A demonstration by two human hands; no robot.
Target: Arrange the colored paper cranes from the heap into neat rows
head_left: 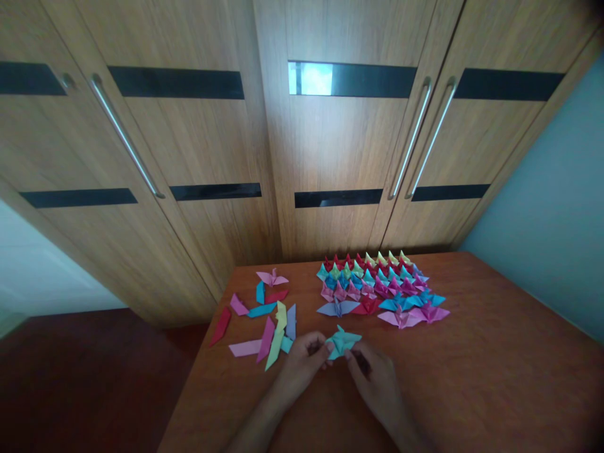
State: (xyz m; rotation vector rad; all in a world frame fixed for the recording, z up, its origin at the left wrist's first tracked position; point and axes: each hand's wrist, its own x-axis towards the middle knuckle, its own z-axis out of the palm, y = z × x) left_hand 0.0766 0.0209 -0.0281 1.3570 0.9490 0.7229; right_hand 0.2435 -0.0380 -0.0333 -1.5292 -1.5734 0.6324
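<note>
A turquoise origami crane (343, 342) is held between my two hands above the brown table, its wings spread to the sides. My left hand (309, 358) pinches its left wing between thumb and fingers. On the other side, my right hand (372, 371) grips the lower right edge, thumb in front. Left of my hands lie several flat folded paper pieces, among them a light green one (274, 350), a pink one (245, 348) and a lavender one (291, 322). A pink crane (272, 278) sits behind them.
Beyond my hands, several rows of finished cranes (372, 286) stand close together, with a lavender crane (338, 307) and a pink crane (401, 318) at the front. The table (495, 365) backs against a wooden wardrobe (330, 138); a pale wall (557, 207) is at right.
</note>
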